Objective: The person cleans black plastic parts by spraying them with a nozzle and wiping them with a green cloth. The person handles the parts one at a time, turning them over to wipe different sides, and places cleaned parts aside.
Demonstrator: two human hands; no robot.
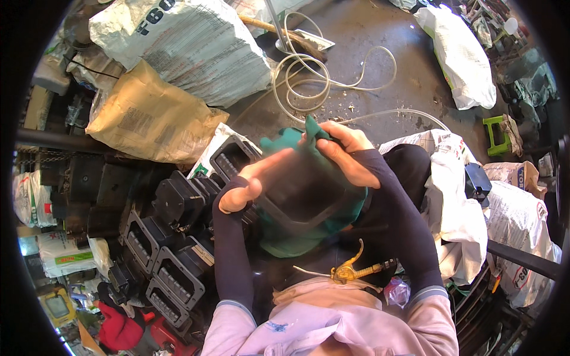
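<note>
A black box-like plastic housing (323, 209) with a wide frame-shaped rim rests over my lap, blurred by motion. A dark green cloth (341, 222) lies under and around it. My right hand (349, 153) is closed on a bunched, upright corner of green cloth at the housing's far edge. Over the housing's left side reaches my left hand (252, 181), with its fingers stretched toward the bunched cloth and its thumb apart; its fingertips are smeared. Close to my waist lies a yellow air blow gun (350, 272).
Several black framed housings (178, 285) are stacked at my left. A brown paper sack (151, 115) and a large white sack (190, 50) lie beyond them. A clear hose (309, 107) loops across the floor (356, 41). White sacks (460, 213) stand at my right.
</note>
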